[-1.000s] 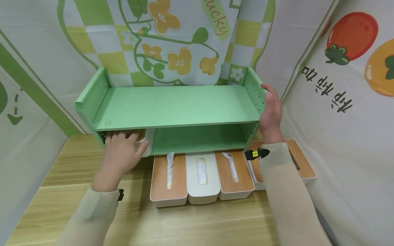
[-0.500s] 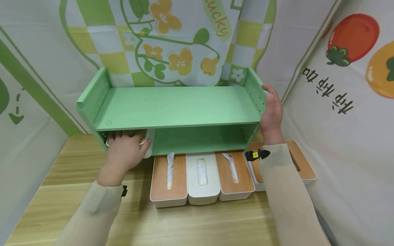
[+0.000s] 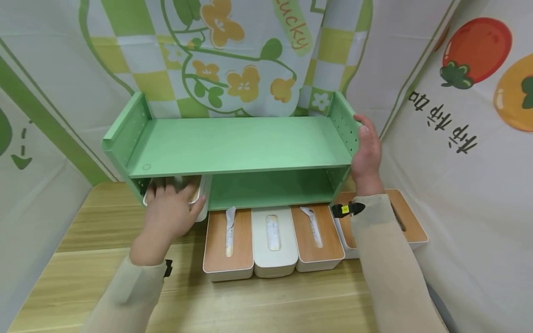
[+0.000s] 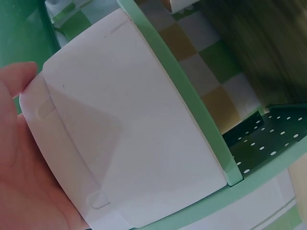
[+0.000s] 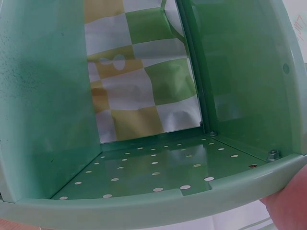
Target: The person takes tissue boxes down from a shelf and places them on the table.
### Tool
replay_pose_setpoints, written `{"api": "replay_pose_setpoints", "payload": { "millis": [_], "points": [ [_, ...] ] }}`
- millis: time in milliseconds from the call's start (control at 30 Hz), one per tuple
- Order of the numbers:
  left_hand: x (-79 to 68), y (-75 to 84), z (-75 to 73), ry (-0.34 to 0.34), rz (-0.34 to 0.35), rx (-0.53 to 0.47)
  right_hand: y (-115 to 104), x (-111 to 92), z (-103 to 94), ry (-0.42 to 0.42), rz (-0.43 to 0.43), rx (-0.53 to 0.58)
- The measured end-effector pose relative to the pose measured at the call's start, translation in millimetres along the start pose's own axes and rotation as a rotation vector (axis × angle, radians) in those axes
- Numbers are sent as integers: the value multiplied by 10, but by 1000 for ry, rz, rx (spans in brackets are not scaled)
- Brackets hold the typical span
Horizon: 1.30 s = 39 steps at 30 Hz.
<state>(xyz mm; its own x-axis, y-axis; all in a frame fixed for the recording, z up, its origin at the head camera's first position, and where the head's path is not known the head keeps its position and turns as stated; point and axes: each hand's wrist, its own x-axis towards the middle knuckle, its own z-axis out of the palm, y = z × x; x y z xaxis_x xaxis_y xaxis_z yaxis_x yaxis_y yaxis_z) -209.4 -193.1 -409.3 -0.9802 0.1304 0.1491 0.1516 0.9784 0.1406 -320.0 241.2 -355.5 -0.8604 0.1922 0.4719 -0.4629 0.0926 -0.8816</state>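
A green two-tier shelf point(image 3: 241, 143) stands at the back of the table. At the left end of its lower tier, a white tissue box point(image 3: 206, 194) with a wood-coloured top juts slightly past the front edge. My left hand point(image 3: 170, 208) grips this box, fingers over its top and thumb along its right side. The left wrist view shows the box's white face point(image 4: 134, 120) by the thumb and palm. On the shelf's right side panel point(image 3: 343, 127), my right hand point(image 3: 366, 155) holds the front edge, fingers behind it.
Below the shelf on the wooden table point(image 3: 258, 305) stand a wood-topped tissue box point(image 3: 214, 245), a white one point(image 3: 287, 245) and another wood-topped one point(image 3: 306, 231). More wood-topped boxing point(image 3: 405, 212) lies partly behind the right forearm. Printed fabric point(image 3: 166, 83) hangs behind.
The tissue box under my left hand has slid a little forward and right, out of the lower tier. My left hand moved with it. My right hand stays on the side panel.
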Motion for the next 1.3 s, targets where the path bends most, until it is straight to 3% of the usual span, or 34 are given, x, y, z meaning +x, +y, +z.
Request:
{"api": "replay_pose_setpoints", "payload": {
  "millis": [333, 700, 800, 900, 967, 1067, 1133, 1200, 1300],
  "points": [
    [-148, 80, -19, 80, 27, -4, -4, 1, 4, 9, 0, 28],
    [-267, 110, -26, 73, 38, -18, 9, 4, 4, 6, -7, 20],
    [-315, 80, -10, 119, 48, -79, 20, 4, 0, 8, -4, 19],
    [-383, 8, 21, 255, 29, -230, 20, 4, 2, 5, -3, 19],
    [-448, -50, 31, 366, -35, -345, 11, 3, 9, 4, -7, 18],
    [-546, -157, 24, 465, -210, -528, -4, -2, 17, 12, -19, -18],
    [-601, -236, -16, 419, -369, -638, -10, -7, 22, 17, -29, -39],
    [-626, -340, -49, 306, -501, -745, -10, -9, 24, 19, -33, -45],
    [-623, -508, -42, 115, -599, -963, -1, -7, 23, 13, -31, -1]
  ]
}}
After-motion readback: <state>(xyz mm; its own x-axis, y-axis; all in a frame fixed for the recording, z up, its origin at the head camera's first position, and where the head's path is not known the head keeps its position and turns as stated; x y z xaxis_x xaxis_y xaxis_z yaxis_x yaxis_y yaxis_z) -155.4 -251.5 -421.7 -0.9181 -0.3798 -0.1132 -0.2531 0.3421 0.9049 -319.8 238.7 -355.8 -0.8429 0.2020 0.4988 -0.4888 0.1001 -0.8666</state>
